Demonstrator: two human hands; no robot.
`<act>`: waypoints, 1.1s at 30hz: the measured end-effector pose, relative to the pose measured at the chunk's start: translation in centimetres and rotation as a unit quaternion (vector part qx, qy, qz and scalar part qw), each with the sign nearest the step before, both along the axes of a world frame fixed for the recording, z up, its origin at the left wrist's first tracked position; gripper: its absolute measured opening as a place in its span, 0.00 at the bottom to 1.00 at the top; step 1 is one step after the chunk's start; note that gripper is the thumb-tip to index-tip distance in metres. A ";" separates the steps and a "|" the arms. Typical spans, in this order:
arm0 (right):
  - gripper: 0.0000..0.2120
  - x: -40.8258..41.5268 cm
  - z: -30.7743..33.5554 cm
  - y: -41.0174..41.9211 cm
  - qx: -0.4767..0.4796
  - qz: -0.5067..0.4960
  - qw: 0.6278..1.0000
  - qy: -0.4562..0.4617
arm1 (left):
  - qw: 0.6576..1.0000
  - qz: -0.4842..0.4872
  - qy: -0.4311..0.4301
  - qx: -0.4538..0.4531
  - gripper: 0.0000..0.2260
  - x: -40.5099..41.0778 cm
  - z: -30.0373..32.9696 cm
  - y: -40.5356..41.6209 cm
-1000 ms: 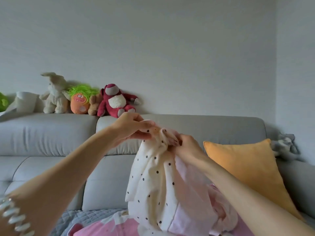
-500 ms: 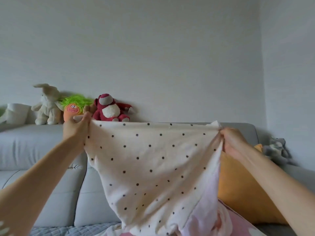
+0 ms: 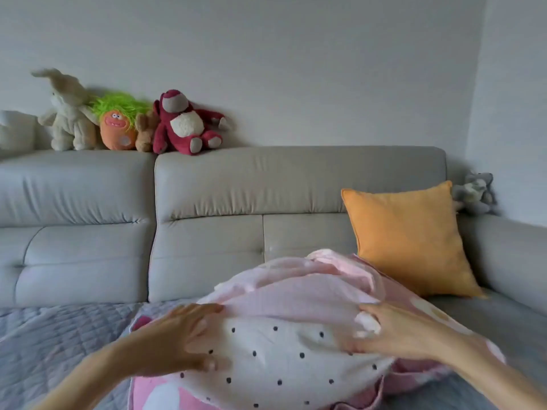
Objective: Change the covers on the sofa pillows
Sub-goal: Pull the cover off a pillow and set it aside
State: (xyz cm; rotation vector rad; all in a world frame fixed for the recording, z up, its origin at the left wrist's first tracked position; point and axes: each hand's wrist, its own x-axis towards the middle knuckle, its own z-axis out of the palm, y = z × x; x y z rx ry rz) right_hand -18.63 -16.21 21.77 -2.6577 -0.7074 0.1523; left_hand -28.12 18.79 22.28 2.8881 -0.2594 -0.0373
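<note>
A cream cover with dark dots [image 3: 275,359] lies spread low on a pink pillow [image 3: 299,291] on the sofa seat in front of me. My left hand [image 3: 177,341] holds the cover's left edge, thumb under and fingers over it. My right hand [image 3: 381,329] pinches a bunched white corner of the cover at its right edge. An orange pillow [image 3: 411,241] leans upright against the sofa back to the right, apart from both hands.
The grey sofa [image 3: 207,232] has a quilted grey throw [image 3: 59,335] on its seat. Several plush toys sit on the backrest top at left, among them a red bear [image 3: 183,122]. A grey plush [image 3: 473,193] sits on the right armrest corner.
The dotted cover, bunched between both hands, was spread wide and held up in front of me. Now both hands have brought it down flat onto the pink pillow.
</note>
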 end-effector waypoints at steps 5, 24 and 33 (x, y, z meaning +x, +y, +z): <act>0.18 -1.0 -1.1 0.2 -0.227 -0.078 0.958 -0.157 | 0.959 0.020 -0.060 0.278 0.34 0.3 -1.2 -1.8; 0.07 2.4 22.8 4.1 0.534 -0.047 0.765 -0.357 | 0.621 -0.078 -0.216 -0.749 0.25 3.8 21.1 -8.1; 0.39 2.2 15.3 5.7 0.005 -0.153 0.929 -0.338 | 0.908 0.123 -0.371 0.151 0.22 6.9 16.0 -4.1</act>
